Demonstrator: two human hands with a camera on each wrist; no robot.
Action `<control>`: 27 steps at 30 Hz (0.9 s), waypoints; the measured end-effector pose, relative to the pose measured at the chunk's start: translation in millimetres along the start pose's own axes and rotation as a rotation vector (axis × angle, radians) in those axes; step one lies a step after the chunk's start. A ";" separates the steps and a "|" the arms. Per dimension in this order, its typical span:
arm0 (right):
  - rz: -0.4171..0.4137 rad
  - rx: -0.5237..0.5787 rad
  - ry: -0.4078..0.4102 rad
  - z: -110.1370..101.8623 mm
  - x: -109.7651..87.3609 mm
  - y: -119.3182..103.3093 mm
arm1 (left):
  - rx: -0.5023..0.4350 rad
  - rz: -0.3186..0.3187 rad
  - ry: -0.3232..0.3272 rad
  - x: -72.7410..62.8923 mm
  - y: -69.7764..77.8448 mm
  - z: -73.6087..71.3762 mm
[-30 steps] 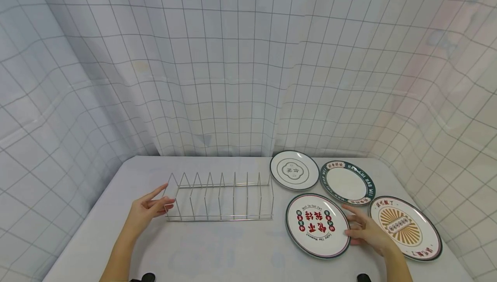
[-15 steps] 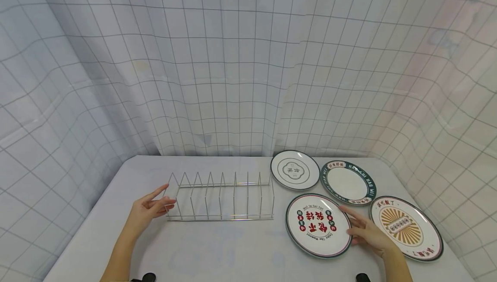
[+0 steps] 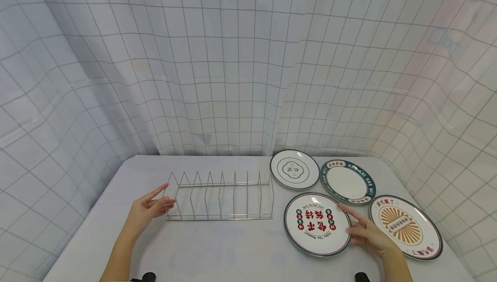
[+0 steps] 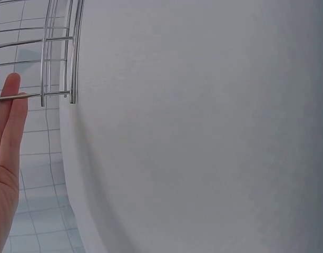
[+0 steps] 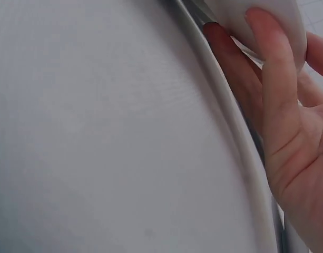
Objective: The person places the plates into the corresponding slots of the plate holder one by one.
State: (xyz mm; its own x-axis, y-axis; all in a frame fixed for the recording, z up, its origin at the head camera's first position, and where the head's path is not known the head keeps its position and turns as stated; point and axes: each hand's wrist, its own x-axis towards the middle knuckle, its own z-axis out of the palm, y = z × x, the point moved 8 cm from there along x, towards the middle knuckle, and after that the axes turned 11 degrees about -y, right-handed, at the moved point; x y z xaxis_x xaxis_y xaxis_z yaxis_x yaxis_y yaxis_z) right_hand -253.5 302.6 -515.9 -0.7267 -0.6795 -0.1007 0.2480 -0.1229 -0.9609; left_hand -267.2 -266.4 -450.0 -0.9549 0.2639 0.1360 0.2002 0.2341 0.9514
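Observation:
A silver wire dish rack (image 3: 220,202) stands on the left half of the table. At its left end my left hand (image 3: 145,213) holds the end wire, index finger stretched up along it and thumb on the inner side. In the left wrist view, straight fingers of the left hand (image 4: 6,137) lie against a wire. To the rack's right is a round white plate (image 3: 317,224) with a dark rim and red lettering. My right hand (image 3: 366,232) pinches its right edge, partly hiding it. The right wrist view shows the right hand (image 5: 303,142) on a white edge.
Behind lie a white plate (image 3: 295,169) with a line emblem and a green-rimmed plate (image 3: 345,182). An oval plate (image 3: 405,227) with a gold sunburst lies beside my right hand. White gridded curtains (image 3: 233,79) enclose the white table (image 3: 229,251).
My right hand has shifted slightly; its index finger reaches a little further over the rim. The red-lettered plate has turned or shifted slightly. My left hand and the rack stay put.

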 end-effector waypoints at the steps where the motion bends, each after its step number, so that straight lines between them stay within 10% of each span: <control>1: -0.005 -0.001 0.006 0.1 -0.1 -0.5 | -0.003 0.002 0.001 0.0 0.0 -0.1; 12: -0.241 0.049 -0.041 17.0 1.2 -36.8 | 0.003 0.030 0.007 0.0 0.4 -0.7; 23: -0.427 -0.092 0.122 35.0 8.8 -116.7 | 0.009 0.005 0.024 0.2 1.2 -1.8; 27: -0.511 -0.083 0.057 52.4 24.8 -142.3 | -0.008 0.000 0.020 0.0 0.5 -1.4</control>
State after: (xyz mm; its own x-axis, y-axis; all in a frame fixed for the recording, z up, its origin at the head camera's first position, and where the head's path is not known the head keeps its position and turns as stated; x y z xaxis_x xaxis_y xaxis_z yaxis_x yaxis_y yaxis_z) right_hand -273.2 265.3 -368.1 -0.7759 -0.5074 0.3748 -0.1971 -0.3694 -0.9081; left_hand -267.4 -267.6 -449.1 -0.9592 0.2448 0.1414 0.1984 0.2268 0.9535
